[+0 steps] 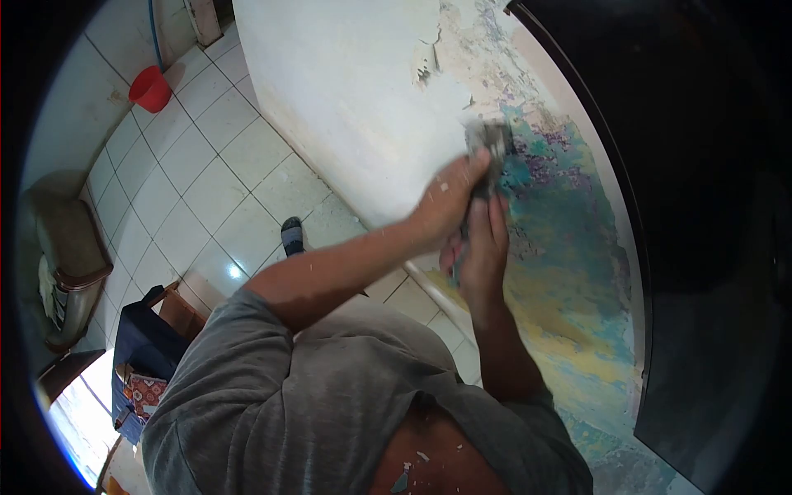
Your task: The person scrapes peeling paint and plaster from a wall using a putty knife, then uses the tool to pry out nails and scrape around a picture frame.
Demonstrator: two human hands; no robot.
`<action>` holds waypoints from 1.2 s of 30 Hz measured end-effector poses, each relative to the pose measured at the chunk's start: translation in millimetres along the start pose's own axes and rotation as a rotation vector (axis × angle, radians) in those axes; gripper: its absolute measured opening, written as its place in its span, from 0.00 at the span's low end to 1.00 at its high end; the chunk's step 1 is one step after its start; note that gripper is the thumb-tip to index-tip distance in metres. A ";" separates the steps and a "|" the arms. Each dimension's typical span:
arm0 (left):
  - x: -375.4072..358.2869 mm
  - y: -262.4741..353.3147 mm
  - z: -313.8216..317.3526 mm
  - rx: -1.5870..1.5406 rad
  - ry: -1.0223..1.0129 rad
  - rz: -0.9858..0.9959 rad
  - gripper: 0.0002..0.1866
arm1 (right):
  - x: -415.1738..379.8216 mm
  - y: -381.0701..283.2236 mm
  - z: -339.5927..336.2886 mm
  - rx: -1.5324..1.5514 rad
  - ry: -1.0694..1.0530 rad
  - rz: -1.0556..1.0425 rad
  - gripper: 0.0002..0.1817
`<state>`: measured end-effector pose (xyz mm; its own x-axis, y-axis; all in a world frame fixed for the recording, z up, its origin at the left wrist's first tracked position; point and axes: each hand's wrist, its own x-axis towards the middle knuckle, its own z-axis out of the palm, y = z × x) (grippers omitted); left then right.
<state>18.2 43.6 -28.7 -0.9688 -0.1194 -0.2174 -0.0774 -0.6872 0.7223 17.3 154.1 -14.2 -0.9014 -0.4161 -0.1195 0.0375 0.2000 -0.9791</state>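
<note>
Both hands are closed on a scraper (pixel 493 136), whose grey blade is smeared by motion and lies against the wall (pixel 346 91). My left hand (pixel 448 198) grips it near the blade, thumb along the top. Just below, my right hand (pixel 485 252) wraps the handle end, which the fingers mostly hide. Around the blade, white paint gives way to a stripped patch (pixel 569 239) of teal, purple and yellow layers. Curled flakes of loose paint (pixel 429 64) hang above the hands.
A dark panel with a raised edge (pixel 701 206) borders the stripped patch on the right. Pale floor tiles (pixel 198 173) spread to the left, with a red bucket (pixel 151 89) at the back. An armchair (pixel 78 247) and a dark cloth-covered item (pixel 148 338) stand at the left.
</note>
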 end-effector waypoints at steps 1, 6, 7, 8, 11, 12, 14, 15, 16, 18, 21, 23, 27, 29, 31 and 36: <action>1.6 10.9 -3.3 -0.001 -0.004 -0.001 0.32 | 15.6 -6.2 5.9 0.033 -0.060 0.010 0.15; -2.0 1.1 -14.4 0.003 -0.059 0.062 0.31 | 4.2 -5.9 13.3 0.069 -0.074 0.016 0.16; -1.1 -15.1 -11.0 0.009 -0.034 0.126 0.30 | -5.0 -0.8 12.3 0.065 -0.077 0.015 0.16; 3.7 -32.9 -8.1 -0.036 -0.030 0.163 0.30 | -12.9 5.4 11.5 0.076 -0.028 -0.013 0.16; 6.4 -3.4 -12.0 0.008 -0.029 0.018 0.30 | -0.5 -2.7 13.3 0.075 0.000 0.027 0.16; 6.0 13.7 -14.9 0.007 -0.023 0.019 0.31 | 13.0 -5.6 15.6 0.082 -0.068 0.032 0.16; 5.7 22.0 -21.1 0.000 -0.031 0.041 0.31 | 28.4 -8.9 24.3 0.132 -0.172 -0.027 0.16; 6.6 25.6 -24.0 -0.008 -0.040 0.065 0.31 | 26.1 -9.4 25.6 0.136 -0.172 -0.032 0.16; 2.0 22.5 -24.2 0.003 -0.056 0.049 0.30 | 16.7 -8.6 24.3 0.108 -0.124 -0.007 0.16; 5.1 -19.1 -18.6 0.043 -0.031 0.158 0.29 | -1.7 -1.2 20.0 0.074 -0.081 0.019 0.16; 2.6 -20.0 -13.2 0.001 -0.055 0.184 0.28 | -6.2 14.0 16.6 0.003 0.040 -0.142 0.15; 9.8 7.0 -17.6 -0.030 -0.032 0.035 0.27 | 14.6 2.8 16.6 0.157 -0.032 0.061 0.15; 12.6 23.3 -29.1 -0.020 -0.017 0.093 0.28 | 34.9 11.1 22.4 0.020 -0.121 -0.069 0.15; 4.2 3.7 -19.0 -0.050 -0.007 0.113 0.28 | 14.4 10.6 18.0 0.008 -0.098 -0.036 0.16; 16.7 -38.0 -16.8 0.053 0.023 0.291 0.27 | -4.7 10.1 15.7 0.085 -0.054 -0.031 0.17; 15.7 41.6 -22.5 0.042 0.033 0.108 0.30 | 38.6 -16.5 33.6 0.152 -0.137 -0.013 0.18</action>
<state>5.1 -3.0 -16.8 -0.9637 -0.2154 -0.1580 0.0167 -0.6389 0.7691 -3.6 104.9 -8.2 -0.8353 -0.5370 -0.1181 0.1005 0.0620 -0.9930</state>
